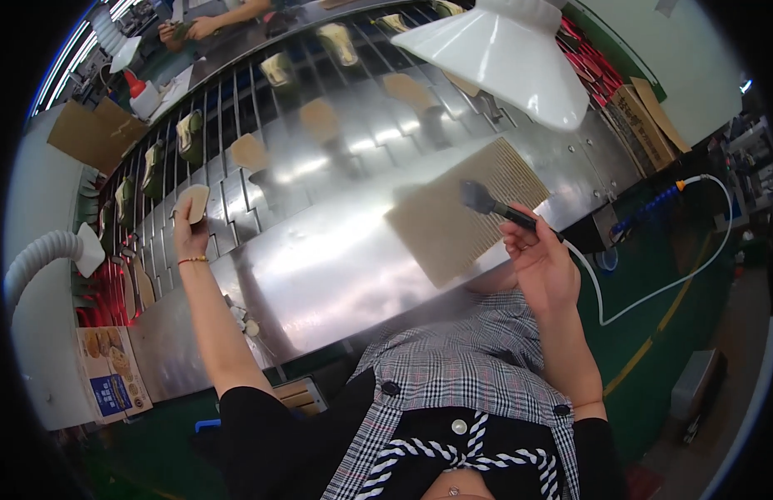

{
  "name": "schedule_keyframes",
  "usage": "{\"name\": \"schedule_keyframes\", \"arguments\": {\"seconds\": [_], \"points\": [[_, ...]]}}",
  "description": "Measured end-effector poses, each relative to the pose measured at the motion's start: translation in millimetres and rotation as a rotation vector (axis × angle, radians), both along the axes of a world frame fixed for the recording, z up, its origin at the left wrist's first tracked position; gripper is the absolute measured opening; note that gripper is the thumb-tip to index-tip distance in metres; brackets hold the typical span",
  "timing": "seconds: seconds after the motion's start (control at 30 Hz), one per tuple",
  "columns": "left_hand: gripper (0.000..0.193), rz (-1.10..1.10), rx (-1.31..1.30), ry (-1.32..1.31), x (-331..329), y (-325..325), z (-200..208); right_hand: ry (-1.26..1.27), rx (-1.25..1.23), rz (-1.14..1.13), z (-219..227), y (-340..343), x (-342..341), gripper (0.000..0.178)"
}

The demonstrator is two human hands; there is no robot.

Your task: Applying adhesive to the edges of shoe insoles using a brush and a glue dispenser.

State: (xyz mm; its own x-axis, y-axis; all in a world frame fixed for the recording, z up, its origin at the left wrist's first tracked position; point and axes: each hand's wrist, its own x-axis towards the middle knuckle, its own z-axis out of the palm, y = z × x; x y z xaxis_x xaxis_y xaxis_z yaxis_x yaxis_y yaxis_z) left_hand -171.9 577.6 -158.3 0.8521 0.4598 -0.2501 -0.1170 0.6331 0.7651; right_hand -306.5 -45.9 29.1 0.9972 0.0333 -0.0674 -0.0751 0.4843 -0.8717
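Left hand (189,229) out on conveyor (320,250), grip closed on tan insole (195,202). Right hand (540,262) grip wrapped round black brush (496,208), bristles over ribbed pad (461,212).

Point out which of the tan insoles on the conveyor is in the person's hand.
The insole at the conveyor's left end: the left hand grips it; the others lie untouched farther along.

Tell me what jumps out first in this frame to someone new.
First, the shiny metal conveyor running diagonally across the middle, carrying tan shoe insoles on pegs. The left hand grips one insole at the belt's left end; the right hand holds a black brush over a ribbed tan mat. A white funnel hood hangs at top right.
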Motion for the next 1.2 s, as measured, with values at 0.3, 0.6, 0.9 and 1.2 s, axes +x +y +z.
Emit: {"name": "schedule_keyframes", "arguments": {"seconds": [0.3,0.6,0.9,1.2], "points": [[0.060,-0.478,-0.808,-0.647,-83.3,-230.7,141.8,0.049,0.493,0.203,11.8,3.9,-7.3,0.047],[0.056,-0.629,0.029,-0.453,-128.8,-381.8,171.4,-0.338,-0.566,0.130,63.9,42.0,-48.6,0.033],[0.077,-0.517,-0.294,-0.543,-137.9,-405.9,180.2,-1.035,-1.015,0.110,83.9,59.9,-65.5,0.038],[0.052,-0.316,0.188,-0.437,-126.3,-389.4,194.6,-1.001,-0.827,0.246,78.8,62.2,-62.2,0.037]]}}
